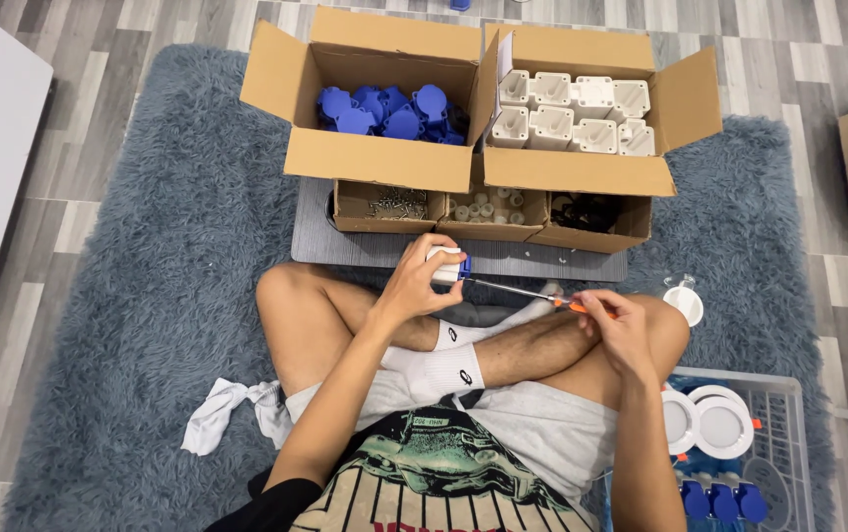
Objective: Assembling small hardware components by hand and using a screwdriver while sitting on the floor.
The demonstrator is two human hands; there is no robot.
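Left hand (422, 279) is up around 12 o'clock, fingers curled shut in a grip; right hand (617, 323) sits at 3 o'clock, fingertips pinched, both forearms angled inward.

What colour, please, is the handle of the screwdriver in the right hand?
Orange, seen in the head view: the screwdriver handle peeks from the right hand.

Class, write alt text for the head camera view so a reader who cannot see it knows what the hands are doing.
A person sitting cross-legged on a grey shaggy rug holds a small white and blue plastic part in the left hand and an orange-handled screwdriver in the right hand. Ahead stand open cardboard boxes of blue plastic caps and white plastic housings.
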